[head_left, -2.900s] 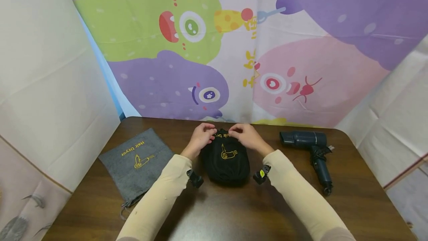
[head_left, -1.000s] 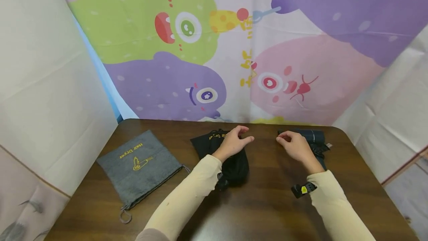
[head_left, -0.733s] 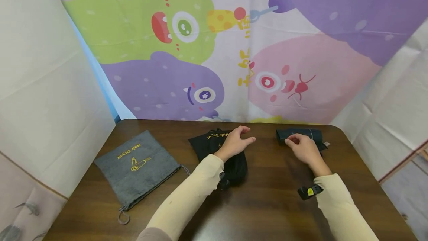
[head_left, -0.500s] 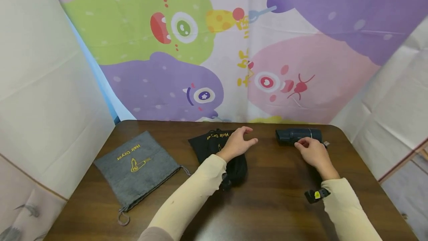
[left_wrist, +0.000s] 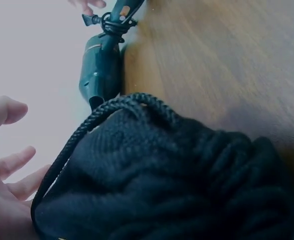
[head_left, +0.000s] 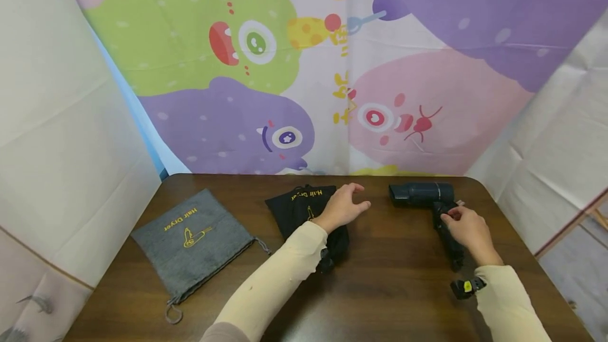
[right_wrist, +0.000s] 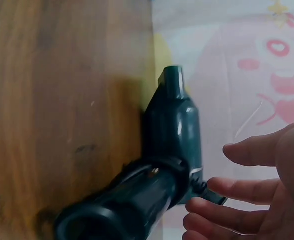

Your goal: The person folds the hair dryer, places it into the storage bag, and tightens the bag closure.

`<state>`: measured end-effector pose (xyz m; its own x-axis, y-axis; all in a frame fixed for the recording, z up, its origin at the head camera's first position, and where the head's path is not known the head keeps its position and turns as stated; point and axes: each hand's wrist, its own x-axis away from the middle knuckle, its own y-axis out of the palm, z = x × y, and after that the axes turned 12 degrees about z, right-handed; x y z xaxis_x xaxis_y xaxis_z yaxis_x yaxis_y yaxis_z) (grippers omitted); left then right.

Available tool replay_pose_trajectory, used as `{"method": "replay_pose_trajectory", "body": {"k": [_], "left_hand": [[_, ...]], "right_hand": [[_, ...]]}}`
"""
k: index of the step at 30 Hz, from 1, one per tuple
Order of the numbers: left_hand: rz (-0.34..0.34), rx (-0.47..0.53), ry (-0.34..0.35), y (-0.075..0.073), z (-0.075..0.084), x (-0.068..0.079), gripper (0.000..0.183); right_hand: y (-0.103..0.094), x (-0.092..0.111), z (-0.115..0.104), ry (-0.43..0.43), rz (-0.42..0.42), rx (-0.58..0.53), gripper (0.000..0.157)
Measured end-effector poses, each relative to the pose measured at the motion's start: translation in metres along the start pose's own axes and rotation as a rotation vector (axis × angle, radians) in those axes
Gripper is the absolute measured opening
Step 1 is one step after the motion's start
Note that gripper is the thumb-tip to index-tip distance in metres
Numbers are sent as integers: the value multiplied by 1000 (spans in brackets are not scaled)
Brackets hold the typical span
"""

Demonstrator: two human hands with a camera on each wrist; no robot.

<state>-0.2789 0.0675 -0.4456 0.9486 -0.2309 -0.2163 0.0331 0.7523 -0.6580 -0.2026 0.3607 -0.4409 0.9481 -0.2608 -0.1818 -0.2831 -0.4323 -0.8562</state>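
My left hand (head_left: 343,208) is held over the right side of a black drawstring bag (head_left: 291,209), fingers loosely spread and holding nothing. Gold lettering "Hair Dryer" shows on the bag; the forearm hides part of it. In the left wrist view its braided cord (left_wrist: 81,131) loops along the top beside the fingers. My right hand (head_left: 471,230) is at the handle of a dark hair dryer (head_left: 418,195) lying on the table. The right wrist view shows its fingers (right_wrist: 242,190) relaxed and not curled round the handle; whether they touch it I cannot tell.
A grey drawstring bag (head_left: 187,249) with a gold hair dryer print lies flat at the left of the brown table (head_left: 389,284). A cartoon-print curtain (head_left: 323,94) hangs along the back edge. The dryer's cord (right_wrist: 154,165) is wound near its handle.
Both hands have left the black bag's top, which now spreads out leftward. My right hand has moved right and down along the dryer to its handle. The left hand has shifted slightly right.
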Motion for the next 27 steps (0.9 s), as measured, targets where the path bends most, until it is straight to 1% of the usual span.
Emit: {"method": "replay_pose_trajectory", "body": {"k": [5, 8, 12, 14, 16, 19, 23, 27], "left_hand": [[-14, -72, 4, 3, 2, -1, 45], [-37, -142, 29, 6, 2, -2, 46], [-58, -255, 62, 10, 4, -1, 46], [-67, -283, 65, 11, 5, -1, 46], [-79, -296, 61, 12, 6, 0, 46], [-91, -293, 58, 12, 7, 0, 47], [-99, -290, 58, 13, 8, 1, 47], [-113, -284, 56, 15, 5, 2, 47]], "right_hand": [[3, 0, 11, 33, -31, 48, 46], [6, 0, 16, 54, -65, 71, 50], [12, 0, 21, 81, -117, 80, 59], [15, 0, 23, 82, -132, 83, 64], [18, -1, 24, 82, -142, 83, 68], [22, -3, 27, 87, -143, 74, 70], [26, -7, 30, 126, -144, 47, 71], [29, -8, 31, 171, -174, -13, 72]]}}
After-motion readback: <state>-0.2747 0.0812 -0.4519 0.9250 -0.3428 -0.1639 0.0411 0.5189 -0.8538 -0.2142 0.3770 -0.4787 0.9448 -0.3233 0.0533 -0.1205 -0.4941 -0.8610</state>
